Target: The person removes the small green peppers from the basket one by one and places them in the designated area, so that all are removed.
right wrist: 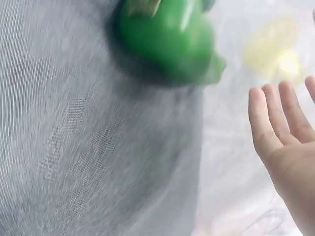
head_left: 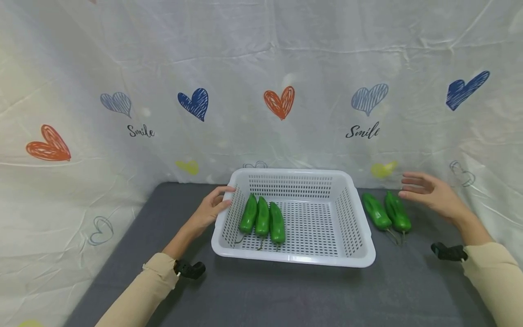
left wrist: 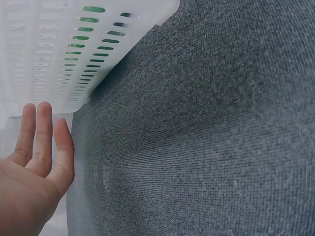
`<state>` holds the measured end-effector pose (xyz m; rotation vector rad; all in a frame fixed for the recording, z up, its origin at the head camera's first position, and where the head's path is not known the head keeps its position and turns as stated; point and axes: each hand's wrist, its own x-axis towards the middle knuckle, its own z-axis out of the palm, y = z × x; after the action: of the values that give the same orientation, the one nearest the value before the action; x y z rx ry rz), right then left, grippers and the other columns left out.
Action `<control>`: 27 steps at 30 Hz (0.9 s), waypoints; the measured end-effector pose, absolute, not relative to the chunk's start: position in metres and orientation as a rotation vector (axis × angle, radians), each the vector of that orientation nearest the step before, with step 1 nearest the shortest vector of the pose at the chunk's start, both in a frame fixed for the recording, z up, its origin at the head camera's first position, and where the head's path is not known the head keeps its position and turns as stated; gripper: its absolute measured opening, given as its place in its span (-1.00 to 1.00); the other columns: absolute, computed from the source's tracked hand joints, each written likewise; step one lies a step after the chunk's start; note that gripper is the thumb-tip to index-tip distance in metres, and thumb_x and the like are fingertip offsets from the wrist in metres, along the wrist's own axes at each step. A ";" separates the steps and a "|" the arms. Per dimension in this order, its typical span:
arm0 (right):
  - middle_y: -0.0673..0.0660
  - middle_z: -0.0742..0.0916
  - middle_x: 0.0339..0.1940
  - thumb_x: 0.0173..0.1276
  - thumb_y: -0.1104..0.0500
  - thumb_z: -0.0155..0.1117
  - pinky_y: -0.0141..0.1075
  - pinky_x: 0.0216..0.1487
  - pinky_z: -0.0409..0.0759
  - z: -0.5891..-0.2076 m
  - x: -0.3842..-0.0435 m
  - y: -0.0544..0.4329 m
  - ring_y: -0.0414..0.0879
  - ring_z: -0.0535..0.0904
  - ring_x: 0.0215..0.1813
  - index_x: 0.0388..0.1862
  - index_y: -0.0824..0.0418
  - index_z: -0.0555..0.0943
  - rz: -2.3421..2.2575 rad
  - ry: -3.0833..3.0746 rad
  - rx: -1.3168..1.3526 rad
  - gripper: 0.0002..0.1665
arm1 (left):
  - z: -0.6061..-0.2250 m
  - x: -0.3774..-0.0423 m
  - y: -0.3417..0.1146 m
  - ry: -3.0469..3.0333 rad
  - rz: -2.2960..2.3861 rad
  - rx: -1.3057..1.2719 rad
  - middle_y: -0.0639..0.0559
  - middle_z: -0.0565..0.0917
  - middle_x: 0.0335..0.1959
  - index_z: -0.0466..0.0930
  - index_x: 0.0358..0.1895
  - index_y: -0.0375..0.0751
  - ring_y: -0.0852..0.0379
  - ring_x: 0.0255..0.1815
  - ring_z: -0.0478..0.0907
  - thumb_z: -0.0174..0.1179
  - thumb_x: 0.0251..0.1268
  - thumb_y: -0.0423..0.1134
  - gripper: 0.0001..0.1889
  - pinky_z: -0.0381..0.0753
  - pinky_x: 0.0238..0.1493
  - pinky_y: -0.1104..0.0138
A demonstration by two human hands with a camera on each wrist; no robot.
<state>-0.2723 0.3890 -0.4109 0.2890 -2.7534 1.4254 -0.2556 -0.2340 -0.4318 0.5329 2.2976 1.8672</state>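
Note:
A white perforated plastic basket stands on the dark grey table, and three green peppers lie side by side in its left part. At the basket's upper left rim is my left hand, its fingertips touching the edge. The left wrist view shows fingers of that hand extended beside the slotted wall. My right hand hovers with extended fingers just right of two more green peppers lying outside the basket. A blurred pepper appears in the right wrist view, apart from the right hand's fingers.
Behind the table hangs a whitish sheet printed with hearts and "Smile". Dark grey cloth covers the table in front of the basket. A black wrist device sits on the left wrist, another black device on the right.

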 end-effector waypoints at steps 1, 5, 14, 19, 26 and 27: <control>0.33 0.47 0.37 0.46 0.09 0.39 -0.58 -0.08 0.49 -0.409 -0.271 0.387 -0.31 0.54 0.14 0.53 0.37 0.23 1.442 -2.725 0.301 -0.16 | -0.432 -0.256 -0.234 2.297 1.868 0.530 -0.45 0.47 0.23 0.31 0.45 -0.19 -0.25 -0.01 0.65 0.06 0.63 -0.27 -0.57 0.72 -0.25 0.06; -0.03 0.60 0.19 0.45 0.18 0.40 -0.58 -0.06 0.50 -0.400 -0.267 0.375 -0.46 0.57 0.04 0.45 0.35 0.36 1.502 -2.614 0.336 -0.31 | -0.432 -0.256 -0.235 2.297 1.869 0.520 -0.45 0.46 0.24 0.31 0.45 -0.19 -0.23 -0.01 0.65 0.06 0.63 -0.26 -0.57 0.72 -0.24 0.07; -0.07 0.69 0.09 0.39 0.27 0.43 -0.53 -0.06 0.56 -0.377 -0.260 0.337 -0.37 0.64 0.02 0.35 0.38 0.46 1.572 -2.504 0.337 -0.40 | -0.431 -0.255 -0.235 2.293 1.866 0.516 -0.46 0.45 0.25 0.31 0.45 -0.19 -0.25 -0.01 0.64 0.07 0.63 -0.25 -0.56 0.72 -0.24 0.07; 0.01 0.70 0.06 0.39 0.33 0.42 -0.41 -0.11 0.65 -0.370 -0.257 0.320 -0.29 0.67 0.00 0.28 0.42 0.50 1.607 -2.472 0.423 -0.47 | -0.432 -0.256 -0.235 2.302 1.857 0.517 -0.45 0.45 0.25 0.31 0.45 -0.18 -0.24 0.00 0.64 0.06 0.63 -0.25 -0.56 0.72 -0.24 0.07; 0.11 0.72 0.01 0.38 0.37 0.40 -0.24 -0.12 0.69 -0.365 -0.256 0.306 -0.15 0.72 -0.04 0.20 0.46 0.55 1.694 -2.423 0.505 -0.55 | -0.431 -0.255 -0.234 2.302 1.864 0.513 -0.45 0.47 0.23 0.31 0.45 -0.18 -0.24 -0.01 0.65 0.07 0.62 -0.25 -0.56 0.72 -0.24 0.07; 0.13 0.71 0.02 0.39 0.37 0.39 -0.24 -0.11 0.69 -0.365 -0.257 0.304 -0.15 0.71 -0.03 0.20 0.47 0.54 1.686 -2.431 0.519 -0.55 | -0.432 -0.256 -0.234 2.303 1.865 0.511 -0.45 0.47 0.23 0.32 0.45 -0.18 -0.24 -0.01 0.65 0.07 0.63 -0.25 -0.57 0.72 -0.24 0.07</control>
<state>-0.2570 0.3041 -0.3645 0.5186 -2.4312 1.6865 -0.2556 -0.2340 -0.4315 0.5113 2.3029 1.8648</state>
